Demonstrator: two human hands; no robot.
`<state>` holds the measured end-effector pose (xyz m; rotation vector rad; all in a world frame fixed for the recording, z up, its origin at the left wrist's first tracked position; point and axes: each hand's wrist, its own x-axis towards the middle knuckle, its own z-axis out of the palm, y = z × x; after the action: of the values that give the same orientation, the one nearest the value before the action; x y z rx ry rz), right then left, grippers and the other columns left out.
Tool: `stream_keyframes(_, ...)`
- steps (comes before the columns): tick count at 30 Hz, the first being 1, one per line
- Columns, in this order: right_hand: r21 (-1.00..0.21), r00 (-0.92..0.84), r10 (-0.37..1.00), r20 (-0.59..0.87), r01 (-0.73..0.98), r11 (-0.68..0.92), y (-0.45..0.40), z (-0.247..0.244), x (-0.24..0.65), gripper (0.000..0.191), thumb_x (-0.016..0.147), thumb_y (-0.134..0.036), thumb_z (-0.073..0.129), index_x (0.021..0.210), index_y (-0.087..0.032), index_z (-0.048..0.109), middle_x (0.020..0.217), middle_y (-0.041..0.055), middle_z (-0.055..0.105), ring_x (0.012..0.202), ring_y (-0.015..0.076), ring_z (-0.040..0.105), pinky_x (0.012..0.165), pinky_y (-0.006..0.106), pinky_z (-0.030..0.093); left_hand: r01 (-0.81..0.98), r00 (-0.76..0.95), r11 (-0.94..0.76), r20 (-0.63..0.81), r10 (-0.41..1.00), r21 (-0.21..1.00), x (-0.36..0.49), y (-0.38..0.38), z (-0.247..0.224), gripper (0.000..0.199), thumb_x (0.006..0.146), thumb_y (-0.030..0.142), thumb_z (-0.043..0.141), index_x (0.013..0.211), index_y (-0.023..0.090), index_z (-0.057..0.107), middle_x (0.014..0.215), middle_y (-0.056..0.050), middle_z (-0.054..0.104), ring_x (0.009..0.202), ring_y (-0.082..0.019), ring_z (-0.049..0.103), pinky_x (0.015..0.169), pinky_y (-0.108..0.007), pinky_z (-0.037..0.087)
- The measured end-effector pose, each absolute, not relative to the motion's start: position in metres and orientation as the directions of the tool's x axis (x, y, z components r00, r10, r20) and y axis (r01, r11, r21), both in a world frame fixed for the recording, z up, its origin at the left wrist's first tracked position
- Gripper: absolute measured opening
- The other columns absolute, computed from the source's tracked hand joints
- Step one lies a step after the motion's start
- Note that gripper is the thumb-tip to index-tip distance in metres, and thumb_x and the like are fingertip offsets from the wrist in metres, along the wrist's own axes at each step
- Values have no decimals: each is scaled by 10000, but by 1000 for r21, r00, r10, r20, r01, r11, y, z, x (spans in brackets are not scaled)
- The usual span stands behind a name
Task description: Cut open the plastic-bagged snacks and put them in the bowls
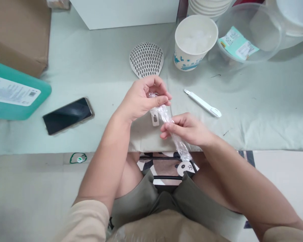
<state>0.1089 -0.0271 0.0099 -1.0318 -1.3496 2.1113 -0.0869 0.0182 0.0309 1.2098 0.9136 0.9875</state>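
A crumpled strip of clear plastic wrap [180, 147] is stretched between my two hands over the table's front edge. My left hand [151, 94] pinches its upper end between thumb and fingers. Lower down, my right hand [183, 129] grips the strip's middle, and its loose end hangs toward my lap. Under my left hand lies a grey perforated skimmer [146, 60], its holed head showing beyond the hand and its slotted handle end [155, 119] below it. The middle of the handle is hidden by my hand and the plastic.
To the right lies a white utility knife [202, 103]. Behind it stand a paper cup [195, 43] and a clear plastic tub [270, 50] with a label. At left are a phone [68, 115], a green jug [17, 90] and a cardboard box [20, 33]. A white box [128, 13] stands at the back.
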Motion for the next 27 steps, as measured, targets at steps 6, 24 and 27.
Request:
stream_keyframes(6,-871,-633,647,-425,91,-483,-28,11,110,475,733,-637,854,825,-175,797,789,47,821,740,160,769,765,291,607,-65,251,7,10,968,998,-100,26,20,397,695,402,966,794,202,638,796,13,753,722,-139,754,625,-256,551)
stream_keyframes(24,-855,-813,389,-433,234,-464,-38,18,121,503,912,-634,693,983,-148,797,912,79,848,871,175,802,834,300,598,153,65,-216,209,976,964,-152,58,-24,476,853,596,818,999,233,547,1014,30,748,921,-144,719,680,-280,502)
stream_keyframes(27,-846,-775,455,-438,184,-500,-38,17,122,503,887,-647,721,945,-155,806,862,69,843,823,169,795,820,300,604,226,-55,-322,342,938,919,-152,62,-28,510,876,714,718,1087,273,573,1112,59,734,1025,-128,679,831,-307,560)
